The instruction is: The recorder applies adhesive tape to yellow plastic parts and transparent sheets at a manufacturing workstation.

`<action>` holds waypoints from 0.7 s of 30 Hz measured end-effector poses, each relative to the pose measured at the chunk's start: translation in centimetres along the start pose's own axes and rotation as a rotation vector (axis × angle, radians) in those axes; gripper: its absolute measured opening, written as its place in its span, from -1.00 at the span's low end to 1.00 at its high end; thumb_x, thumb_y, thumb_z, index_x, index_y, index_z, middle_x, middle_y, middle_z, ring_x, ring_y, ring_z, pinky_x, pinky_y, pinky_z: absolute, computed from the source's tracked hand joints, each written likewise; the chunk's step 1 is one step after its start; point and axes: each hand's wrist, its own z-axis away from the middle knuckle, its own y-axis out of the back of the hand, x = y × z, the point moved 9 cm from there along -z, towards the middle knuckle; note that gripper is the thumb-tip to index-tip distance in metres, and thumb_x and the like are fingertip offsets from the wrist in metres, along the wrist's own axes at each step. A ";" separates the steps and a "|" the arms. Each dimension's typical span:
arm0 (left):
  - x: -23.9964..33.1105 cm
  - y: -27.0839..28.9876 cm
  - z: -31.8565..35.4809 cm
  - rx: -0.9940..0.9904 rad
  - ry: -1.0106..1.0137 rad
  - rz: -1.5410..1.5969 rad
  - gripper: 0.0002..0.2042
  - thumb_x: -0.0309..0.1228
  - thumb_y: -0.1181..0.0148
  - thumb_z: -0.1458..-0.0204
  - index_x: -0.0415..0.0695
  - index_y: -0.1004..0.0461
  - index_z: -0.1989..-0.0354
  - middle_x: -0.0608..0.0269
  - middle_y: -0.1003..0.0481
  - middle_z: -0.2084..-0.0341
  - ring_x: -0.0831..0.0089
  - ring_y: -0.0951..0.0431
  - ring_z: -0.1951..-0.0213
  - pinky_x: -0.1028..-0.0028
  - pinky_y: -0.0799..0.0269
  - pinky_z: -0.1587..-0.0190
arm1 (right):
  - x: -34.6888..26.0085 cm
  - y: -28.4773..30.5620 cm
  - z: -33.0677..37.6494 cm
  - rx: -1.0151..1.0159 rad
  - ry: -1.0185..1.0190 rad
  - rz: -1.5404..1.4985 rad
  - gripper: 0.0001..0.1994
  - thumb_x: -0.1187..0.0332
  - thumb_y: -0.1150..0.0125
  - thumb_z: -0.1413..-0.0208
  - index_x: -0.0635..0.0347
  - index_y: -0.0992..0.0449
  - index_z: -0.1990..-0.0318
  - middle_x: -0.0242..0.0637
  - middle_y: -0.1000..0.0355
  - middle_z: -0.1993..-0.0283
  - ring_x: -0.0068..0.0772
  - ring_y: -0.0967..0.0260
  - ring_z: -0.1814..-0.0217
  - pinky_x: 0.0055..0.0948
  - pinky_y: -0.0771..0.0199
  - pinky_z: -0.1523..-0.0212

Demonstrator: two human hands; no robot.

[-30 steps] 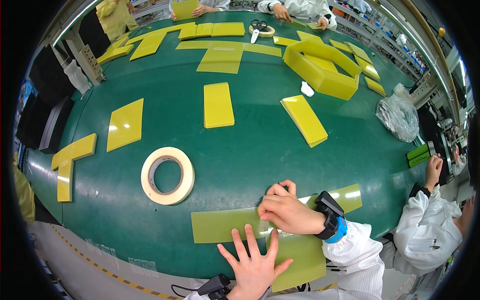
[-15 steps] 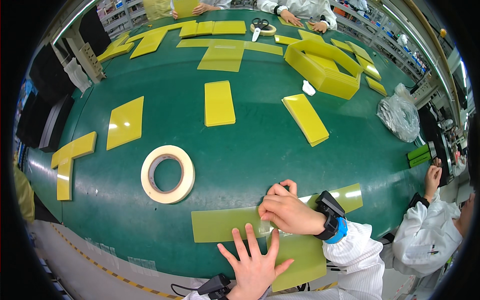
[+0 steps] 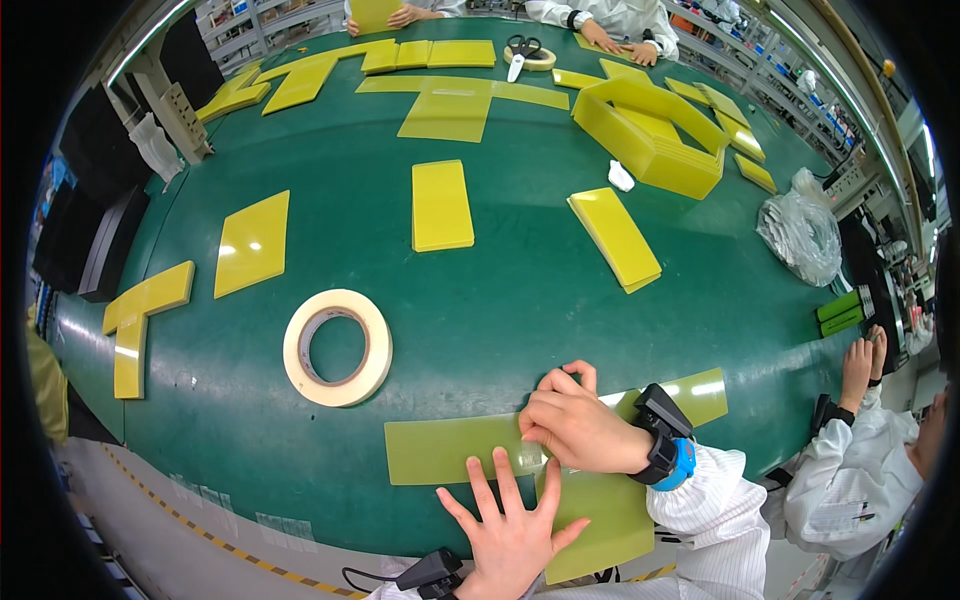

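The left hand [image 3: 510, 540] is palm down with fingers spread and grasps nothing. Its thumb lies over a translucent yellow-green rectangular sheet [image 3: 610, 520]; its middle and ring fingertips rest on a translucent yellow-green left strip [image 3: 430, 455] directly above that sheet.

The right hand [image 3: 585, 425] is partly clenched, thumb and index finger brought together at a short piece of clear tape [image 3: 530, 458] on the right end of the left strip. Whether the fingers grip the tape cannot be told. A translucent yellow-green right strip [image 3: 700, 393] extends beyond the right wrist. The sheet and strips form a T near the front edge of the green table [image 3: 450, 310].

A cream-coloured tape roll [image 3: 377, 345] lies flat, left of and beyond the hands. Further back, from left to right, are a yellow T-shaped stack [image 3: 130, 350], a yellow four-sided panel [image 3: 252, 245], a yellow rectangular stack [image 3: 442, 205] and a tilted yellow stack [image 3: 615, 238].

Beyond these, a flat yellow T-shaped assembly [image 3: 445, 112] lies left of a yellow upright-walled polygonal frame [image 3: 650, 160]. Black-handled scissors [image 3: 516, 65] rest on a second cream tape roll [image 3: 542, 61]. A co-worker's hands [image 3: 620, 45] rest at the far edge.
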 end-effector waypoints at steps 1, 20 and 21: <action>0.0 0.0 0.0 0.000 0.000 0.000 -0.27 0.39 0.02 0.17 0.25 -0.34 -0.15 -0.23 -0.19 -0.17 -0.33 -0.14 -0.20 -0.54 0.13 -0.02 | 0.0 0.0 0.0 0.013 0.012 0.014 -0.92 0.42 -0.21 0.01 0.08 -0.41 0.42 -0.48 -0.32 0.40 -0.35 -0.20 0.15 -0.07 0.05 -0.11; 0.1 0.3 -0.1 0.011 -0.011 0.006 -0.30 0.37 0.00 0.16 0.22 -0.38 -0.10 -0.24 -0.19 -0.16 -0.32 -0.12 -0.21 -0.53 0.12 -0.04 | -1.7 2.0 0.1 0.058 -0.051 0.485 -0.72 0.14 -0.26 0.06 0.01 -0.47 0.21 -0.44 -0.31 0.41 -0.32 -0.25 0.17 0.12 -0.03 -0.17; 0.1 0.3 -0.2 0.015 -0.011 0.018 -0.31 0.36 0.00 0.16 0.21 -0.39 -0.09 -0.25 -0.19 -0.16 -0.32 -0.12 -0.21 -0.53 0.12 -0.04 | -1.3 2.0 0.2 0.063 -0.051 0.488 -0.72 0.14 -0.26 0.06 0.01 -0.47 0.21 -0.44 -0.31 0.41 -0.32 -0.25 0.17 0.12 -0.03 -0.17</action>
